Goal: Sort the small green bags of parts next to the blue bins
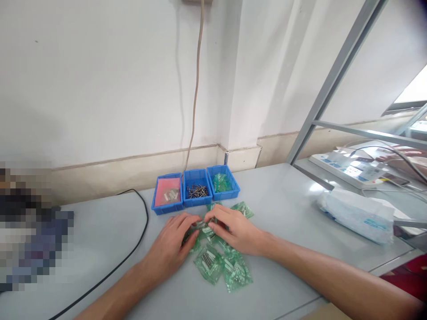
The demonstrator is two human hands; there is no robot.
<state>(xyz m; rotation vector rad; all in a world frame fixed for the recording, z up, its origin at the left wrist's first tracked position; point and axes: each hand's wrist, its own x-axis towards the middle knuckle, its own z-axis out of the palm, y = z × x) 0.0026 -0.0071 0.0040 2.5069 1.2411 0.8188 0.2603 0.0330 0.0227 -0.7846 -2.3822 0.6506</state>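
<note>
Several small green plastic bags [209,263] with metal screws and pale plugs inside lie in a loose heap on the table. My left hand [175,238] is curled at the heap's left side, a green bag between its thumb and fingers. From the right, my right hand [235,229] pinches at a green bag near the left fingertips. The two hands' fingertips almost meet, and they partly hide what is between them. Behind the hands stand three blue bins: the left bin [168,210] has a pink bag, the middle bin [198,202] loose screws, the right bin [226,195] green bags.
A black cable [138,242] curves over the left of the grey table [280,195]. To the right lie a white tissue pack [358,215] and a power strip [347,171] by a metal frame [333,84]. A person, blurred out, is at the far left.
</note>
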